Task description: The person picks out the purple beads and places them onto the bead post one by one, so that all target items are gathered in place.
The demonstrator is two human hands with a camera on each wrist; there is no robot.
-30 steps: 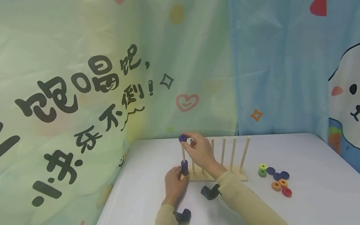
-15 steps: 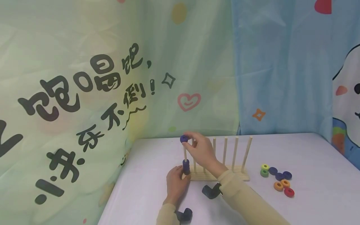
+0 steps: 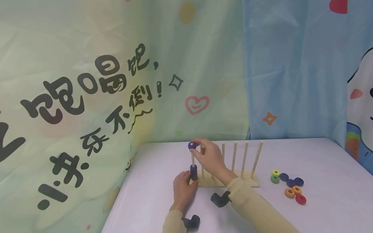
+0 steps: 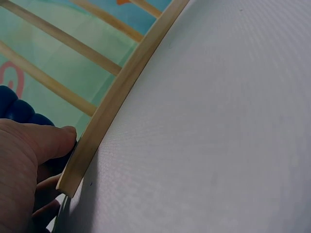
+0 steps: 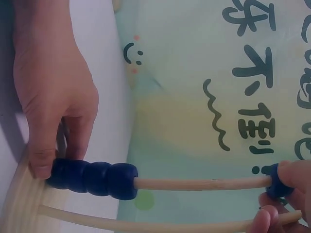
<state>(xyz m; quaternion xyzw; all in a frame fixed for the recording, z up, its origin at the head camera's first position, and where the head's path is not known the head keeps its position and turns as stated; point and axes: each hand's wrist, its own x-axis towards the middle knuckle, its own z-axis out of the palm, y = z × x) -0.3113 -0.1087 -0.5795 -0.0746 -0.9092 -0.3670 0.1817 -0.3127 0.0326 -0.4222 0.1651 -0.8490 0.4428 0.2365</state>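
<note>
Blue bead, pinched by right hand at top of peg, left hand gripping rack (beside stacked beads)

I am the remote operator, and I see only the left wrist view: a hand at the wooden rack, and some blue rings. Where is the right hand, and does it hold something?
Observer: The right hand is at the top of the leftmost peg, pinching a blue ring.
Operator: Does that ring touch the stacked rings?
Observer: No, the right wrist view shows a bare length of peg between them.
Operator: Do other rings lie on the table?
Observer: Yes, right of the rack: one yellow, one green, three blue, two orange, one red.
</note>
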